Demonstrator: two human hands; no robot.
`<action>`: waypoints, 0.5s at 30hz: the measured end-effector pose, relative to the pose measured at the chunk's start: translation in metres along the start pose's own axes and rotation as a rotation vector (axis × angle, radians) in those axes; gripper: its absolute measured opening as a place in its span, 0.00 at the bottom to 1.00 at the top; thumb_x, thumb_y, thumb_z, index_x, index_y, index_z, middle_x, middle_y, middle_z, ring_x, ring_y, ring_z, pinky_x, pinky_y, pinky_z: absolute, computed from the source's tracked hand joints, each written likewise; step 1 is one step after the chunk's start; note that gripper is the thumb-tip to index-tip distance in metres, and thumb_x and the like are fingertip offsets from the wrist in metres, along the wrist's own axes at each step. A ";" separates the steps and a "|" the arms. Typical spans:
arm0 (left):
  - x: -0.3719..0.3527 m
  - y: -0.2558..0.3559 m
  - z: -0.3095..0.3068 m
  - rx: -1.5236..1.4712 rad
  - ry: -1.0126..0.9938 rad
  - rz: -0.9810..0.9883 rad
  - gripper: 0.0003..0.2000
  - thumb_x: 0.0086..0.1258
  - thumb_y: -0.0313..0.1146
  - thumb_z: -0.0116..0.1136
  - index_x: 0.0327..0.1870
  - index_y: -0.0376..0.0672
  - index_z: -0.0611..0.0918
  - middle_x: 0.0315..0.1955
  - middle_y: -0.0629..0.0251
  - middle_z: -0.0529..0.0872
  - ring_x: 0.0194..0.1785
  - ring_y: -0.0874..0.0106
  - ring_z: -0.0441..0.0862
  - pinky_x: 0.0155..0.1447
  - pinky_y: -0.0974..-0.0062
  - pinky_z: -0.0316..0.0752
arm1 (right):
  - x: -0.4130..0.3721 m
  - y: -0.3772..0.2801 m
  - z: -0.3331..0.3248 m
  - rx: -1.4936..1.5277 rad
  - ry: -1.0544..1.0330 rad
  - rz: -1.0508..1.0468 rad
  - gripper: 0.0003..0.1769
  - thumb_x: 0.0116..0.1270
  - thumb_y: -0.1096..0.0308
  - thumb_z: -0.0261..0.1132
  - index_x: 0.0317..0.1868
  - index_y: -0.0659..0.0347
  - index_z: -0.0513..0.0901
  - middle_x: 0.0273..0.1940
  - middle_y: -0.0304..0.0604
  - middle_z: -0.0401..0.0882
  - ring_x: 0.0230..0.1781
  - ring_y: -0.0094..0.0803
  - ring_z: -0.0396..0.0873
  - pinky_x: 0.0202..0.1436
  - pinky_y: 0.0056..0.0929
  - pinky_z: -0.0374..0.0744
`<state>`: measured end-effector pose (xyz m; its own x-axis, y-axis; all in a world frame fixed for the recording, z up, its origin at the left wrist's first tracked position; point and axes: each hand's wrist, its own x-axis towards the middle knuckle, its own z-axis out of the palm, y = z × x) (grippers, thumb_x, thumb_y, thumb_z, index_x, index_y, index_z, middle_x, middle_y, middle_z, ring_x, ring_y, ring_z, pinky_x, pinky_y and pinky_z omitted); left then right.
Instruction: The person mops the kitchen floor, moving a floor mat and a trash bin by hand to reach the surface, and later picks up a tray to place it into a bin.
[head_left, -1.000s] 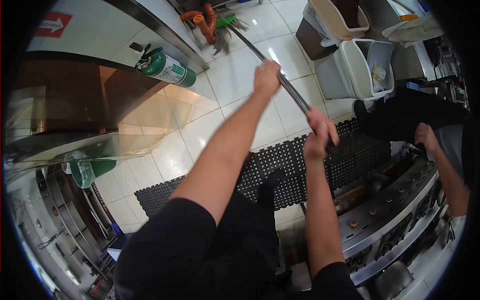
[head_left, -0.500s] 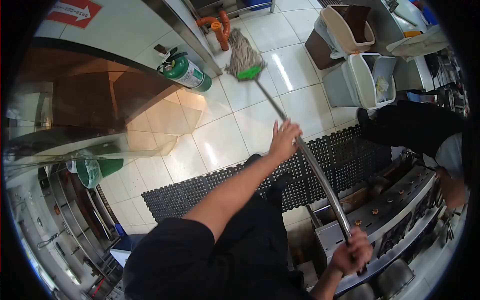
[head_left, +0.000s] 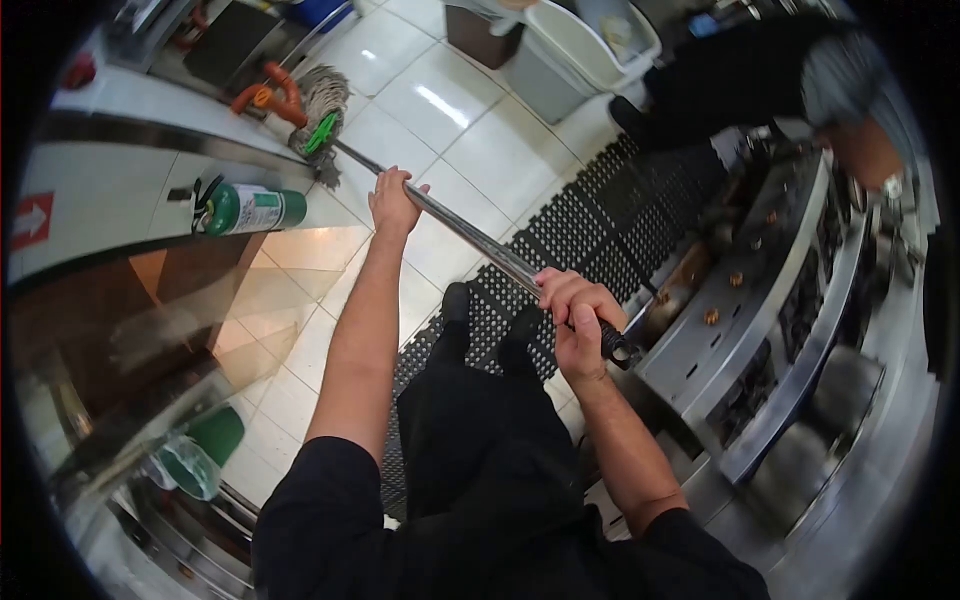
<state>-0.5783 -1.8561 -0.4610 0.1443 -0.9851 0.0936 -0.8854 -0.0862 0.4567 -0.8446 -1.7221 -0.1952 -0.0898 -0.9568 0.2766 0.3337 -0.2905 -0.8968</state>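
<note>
Both of my hands are on one mop. My left hand (head_left: 395, 206) grips the metal mop handle (head_left: 475, 240) about midway along, thumb out to the side. Closer to my body, my right hand (head_left: 582, 312) wraps round the handle just below its black ribbed end. At the far end, the green clamp and grey string mop head (head_left: 325, 95) rest on the white tile floor, right beside orange pipes (head_left: 285, 95) and the corner of the wall.
A green fire extinguisher (head_left: 255, 208) is by the left wall. Bins (head_left: 560, 65) stand at the upper right, near another person in dark clothes (head_left: 735, 85). A steel stove (head_left: 735, 300) lines the right side. Black perforated matting (head_left: 590, 230) lies underfoot; a green bin (head_left: 215, 440) is lower left.
The mop head has moved up against the orange pipes and turned. My right hand has come up and forward, closer to my left. My view has turned to the right.
</note>
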 end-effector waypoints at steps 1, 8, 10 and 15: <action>-0.005 0.022 -0.010 0.012 -0.063 -0.044 0.18 0.61 0.44 0.75 0.46 0.45 0.84 0.50 0.56 0.84 0.59 0.55 0.80 0.60 0.52 0.74 | -0.005 -0.019 -0.013 -0.050 -0.034 0.026 0.15 0.78 0.64 0.56 0.31 0.60 0.72 0.28 0.42 0.74 0.34 0.37 0.76 0.55 0.52 0.78; -0.104 0.250 -0.013 -0.229 -0.359 0.221 0.14 0.67 0.47 0.69 0.32 0.46 0.85 0.39 0.59 0.83 0.54 0.53 0.79 0.71 0.38 0.61 | -0.035 -0.245 -0.077 -0.329 0.216 0.010 0.19 0.76 0.59 0.57 0.26 0.56 0.69 0.21 0.38 0.71 0.27 0.35 0.75 0.45 0.47 0.77; -0.124 0.316 -0.013 -0.314 -0.412 0.304 0.15 0.68 0.49 0.66 0.31 0.46 0.85 0.39 0.60 0.84 0.55 0.56 0.81 0.71 0.40 0.59 | -0.039 -0.289 -0.084 -0.406 0.295 -0.020 0.18 0.76 0.59 0.55 0.26 0.54 0.67 0.20 0.37 0.69 0.26 0.33 0.73 0.44 0.45 0.75; -0.134 0.419 0.032 -0.436 -0.512 0.496 0.16 0.68 0.51 0.65 0.33 0.47 0.85 0.40 0.63 0.84 0.57 0.59 0.81 0.73 0.35 0.59 | -0.052 -0.322 -0.098 -0.632 0.368 -0.072 0.16 0.75 0.59 0.53 0.28 0.52 0.65 0.20 0.36 0.66 0.26 0.31 0.69 0.46 0.45 0.73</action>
<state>-0.9830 -1.7647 -0.3103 -0.5287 -0.8487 0.0083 -0.5281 0.3366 0.7796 -1.0395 -1.5795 0.0451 -0.4371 -0.8448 0.3085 -0.2799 -0.1982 -0.9393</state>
